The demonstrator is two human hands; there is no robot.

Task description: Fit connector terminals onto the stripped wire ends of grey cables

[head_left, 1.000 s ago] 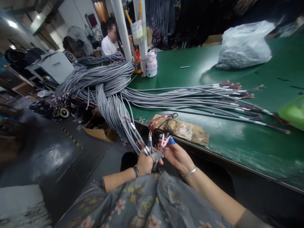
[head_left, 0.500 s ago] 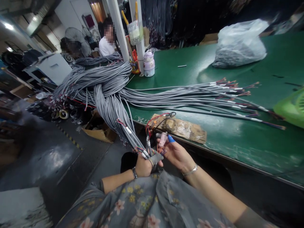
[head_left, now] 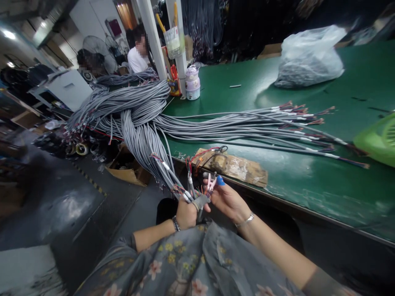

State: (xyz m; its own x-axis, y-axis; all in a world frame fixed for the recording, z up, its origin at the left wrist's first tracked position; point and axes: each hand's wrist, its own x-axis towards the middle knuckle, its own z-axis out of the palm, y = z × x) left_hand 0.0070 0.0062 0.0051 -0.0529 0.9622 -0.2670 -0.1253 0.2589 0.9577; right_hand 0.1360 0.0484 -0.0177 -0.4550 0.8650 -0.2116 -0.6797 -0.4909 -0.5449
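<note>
- Grey cables (head_left: 145, 139) hang in a thick bundle over the edge of the green bench (head_left: 324, 185); some of their ends reach my left hand.
- Left hand (head_left: 186, 214): I close the fingers around several cable ends, just off the bench edge. Grey wrapping (head_left: 201, 202) covers the thumb.
- Right hand (head_left: 231, 202): I pinch a pink clip-like tool (head_left: 211, 183) between the fingertips, just beside the left thumb. One digit bears a blue cover (head_left: 220, 180).
- Thin coloured wires (head_left: 202, 190) fan out between my hands, close to the tool. Whether its jaws bite on one is too small to tell.
- Done: at the held ends and at the far ends (head_left: 332, 156) lying on the bench, coloured wires project past white sections.
- Left: I judge the held group to be partway through, since the tool sits at its wires. How many ends await the same handling, I cannot tell.
- Wooden board (head_left: 237, 167): lies along the bench edge, beyond my right hand, with red and dark leads across one end.
</note>
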